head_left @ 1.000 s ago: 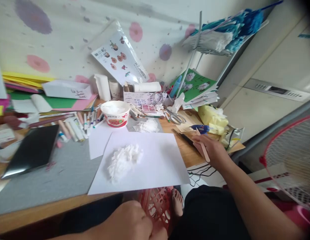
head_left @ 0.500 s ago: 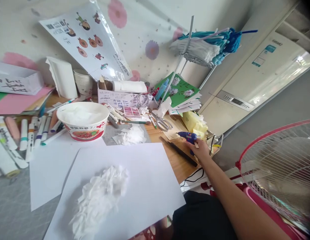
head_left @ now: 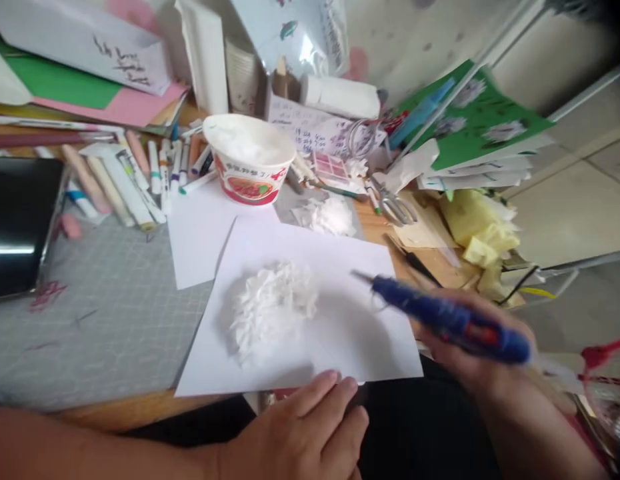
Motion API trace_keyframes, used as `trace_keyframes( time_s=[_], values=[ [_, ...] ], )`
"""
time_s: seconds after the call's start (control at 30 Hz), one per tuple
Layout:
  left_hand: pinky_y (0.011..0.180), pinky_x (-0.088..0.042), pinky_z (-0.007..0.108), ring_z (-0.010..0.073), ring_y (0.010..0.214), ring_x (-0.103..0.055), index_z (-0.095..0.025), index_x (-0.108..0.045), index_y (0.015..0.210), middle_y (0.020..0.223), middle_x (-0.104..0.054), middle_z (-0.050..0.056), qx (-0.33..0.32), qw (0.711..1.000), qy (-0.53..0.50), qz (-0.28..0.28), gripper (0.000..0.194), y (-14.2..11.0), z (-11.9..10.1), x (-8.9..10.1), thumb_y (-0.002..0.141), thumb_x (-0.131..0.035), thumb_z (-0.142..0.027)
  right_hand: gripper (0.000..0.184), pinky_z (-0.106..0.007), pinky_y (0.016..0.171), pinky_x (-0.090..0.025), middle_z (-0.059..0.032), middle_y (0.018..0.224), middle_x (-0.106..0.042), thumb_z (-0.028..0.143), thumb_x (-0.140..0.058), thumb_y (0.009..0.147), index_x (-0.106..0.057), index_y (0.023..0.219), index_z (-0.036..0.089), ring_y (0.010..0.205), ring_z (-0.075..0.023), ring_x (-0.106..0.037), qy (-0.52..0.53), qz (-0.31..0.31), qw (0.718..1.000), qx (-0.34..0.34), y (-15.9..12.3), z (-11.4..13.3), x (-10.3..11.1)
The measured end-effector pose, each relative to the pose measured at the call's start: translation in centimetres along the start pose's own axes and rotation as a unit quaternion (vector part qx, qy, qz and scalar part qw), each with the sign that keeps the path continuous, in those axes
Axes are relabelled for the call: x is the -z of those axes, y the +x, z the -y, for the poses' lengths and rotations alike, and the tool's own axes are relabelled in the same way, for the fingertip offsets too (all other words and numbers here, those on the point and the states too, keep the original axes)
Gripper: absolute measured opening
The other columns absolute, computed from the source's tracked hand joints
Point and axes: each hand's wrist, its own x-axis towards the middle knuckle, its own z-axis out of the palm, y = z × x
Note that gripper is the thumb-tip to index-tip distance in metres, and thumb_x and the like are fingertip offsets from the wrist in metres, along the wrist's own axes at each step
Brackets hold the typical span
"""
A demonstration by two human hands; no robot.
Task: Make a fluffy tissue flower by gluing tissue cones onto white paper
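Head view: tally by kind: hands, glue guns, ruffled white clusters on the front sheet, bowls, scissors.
Left hand and right hand: 2
Blue glue gun: 1
Ruffled white cluster: 1
Paper bowl: 1
Scissors: 1
Total: 6

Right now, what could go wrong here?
Two risks, as I read it:
1. The right hand holds the blue glue gun with its nozzle over the white sheet; any drip might land there, off the ruffled white pile.
2. The sheet's near right corner juts past the table, so a nudge from the left hand at its near edge could shift it.
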Motion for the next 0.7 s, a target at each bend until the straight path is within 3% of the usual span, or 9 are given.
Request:
trace_keyframes(
  time_s=[0.1,0.23,0.43,0.7],
  values=[
    [0.103,-0.05,0.035,0.0222,0.113,-0.065,-0.015,-0.07,0.101,0.116,-0.072,0.008,-0.023,0.999,-0.005,0.039,0.021,0.5,0.3,0.2,0.096,-0.054,-0.027,0.028,-0.026,0.058,-0.049,-0.0023,0.087,-0.068,0.022,-0.07,0.078,-0.066,0.105,0.026,0.072,-0.0176,-0.064,-0.044,0.179,0.977,0.103,-2.0,2.2,-2.0],
    [0.098,-0.052,0.036,0.0234,0.106,-0.068,-0.014,-0.07,0.099,0.117,-0.072,0.012,-0.018,0.998,0.002,0.059,0.021,0.4,0.4,0.1,0.093,-0.057,-0.029,0.014,-0.027,0.056,-0.043,-0.0013,0.078,-0.058,0.02,-0.058,0.089,-0.06,0.102,0.023,0.067,-0.0156,-0.056,-0.097,0.263,0.949,0.147,-2.2,3.2,-3.1],
    [0.101,-0.05,0.037,0.0237,0.107,-0.067,-0.014,-0.07,0.103,0.12,-0.07,0.012,-0.01,0.997,-0.003,0.078,0.023,-0.1,0.1,0.1,0.092,-0.057,-0.029,0.001,-0.029,0.057,-0.035,-0.0013,0.07,-0.048,0.017,-0.053,0.091,-0.054,0.091,0.018,0.064,-0.0163,-0.044,-0.181,0.27,0.927,0.187,-2.0,3.4,-3.5],
    [0.099,-0.049,0.035,0.0215,0.107,-0.066,-0.014,-0.07,0.104,0.118,-0.072,0.009,0.017,0.998,0.008,0.06,0.025,-0.2,-0.4,-0.7,0.095,-0.054,-0.03,0.009,-0.031,0.072,-0.043,-0.0062,0.083,-0.062,0.012,-0.051,0.094,-0.057,0.095,0.018,0.084,-0.0205,-0.055,-0.21,0.25,0.918,0.224,-1.6,3.7,-3.8]
  ],
)
